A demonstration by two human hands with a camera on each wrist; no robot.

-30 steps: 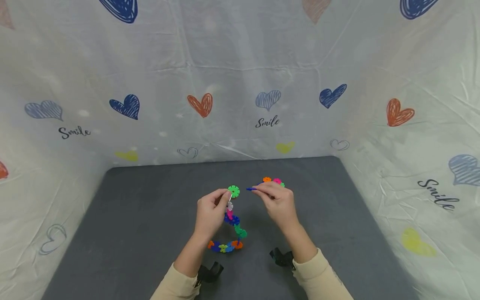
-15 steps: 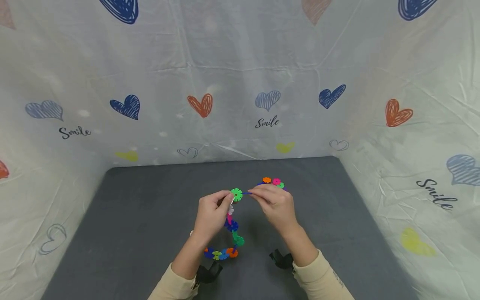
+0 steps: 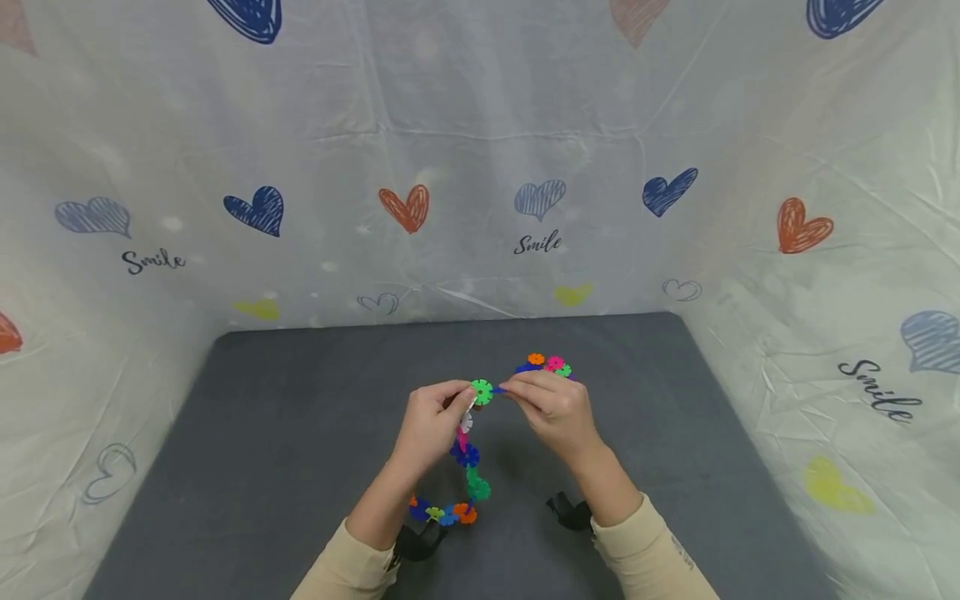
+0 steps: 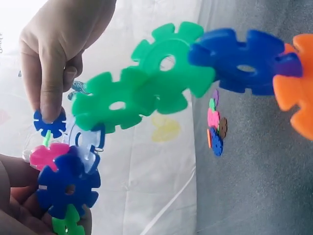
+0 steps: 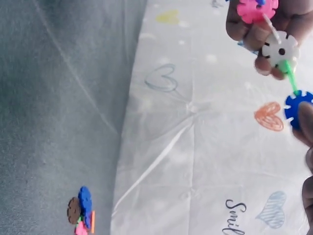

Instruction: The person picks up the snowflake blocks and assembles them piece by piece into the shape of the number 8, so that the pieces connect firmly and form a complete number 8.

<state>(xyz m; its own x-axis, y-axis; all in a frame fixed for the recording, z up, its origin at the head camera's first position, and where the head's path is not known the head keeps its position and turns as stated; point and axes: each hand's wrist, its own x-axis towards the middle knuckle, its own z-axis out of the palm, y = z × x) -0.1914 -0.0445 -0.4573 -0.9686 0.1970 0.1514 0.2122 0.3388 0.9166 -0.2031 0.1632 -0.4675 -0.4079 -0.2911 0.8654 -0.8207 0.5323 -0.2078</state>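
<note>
My left hand (image 3: 431,429) pinches the end of a chain of notched, flower-shaped plastic discs, beside a bright green disc (image 3: 482,392). From there the chain hangs through a white disc (image 3: 467,422), pink, blue and green ones (image 3: 477,485), then bends left past an orange disc (image 3: 466,514). Between thumb and fingers, my right hand (image 3: 558,417) pinches a single blue disc (image 5: 295,108). Its edge meets the rim of the green disc, seen edge-on in the right wrist view. Close to the left wrist camera, linked green discs (image 4: 115,103) loom large.
Behind the right hand, a small pile of loose discs (image 3: 554,363) lies on the dark grey table (image 3: 315,400). A white sheet with printed hearts (image 3: 465,150) stands around the table's back and sides. Black straps (image 3: 570,511) hang at both wrists.
The blue disc, apart from the green disc a second ago, now meets its rim. Left hand and green disc have shifted slightly right. The lower end of the chain has swung a little nearer.
</note>
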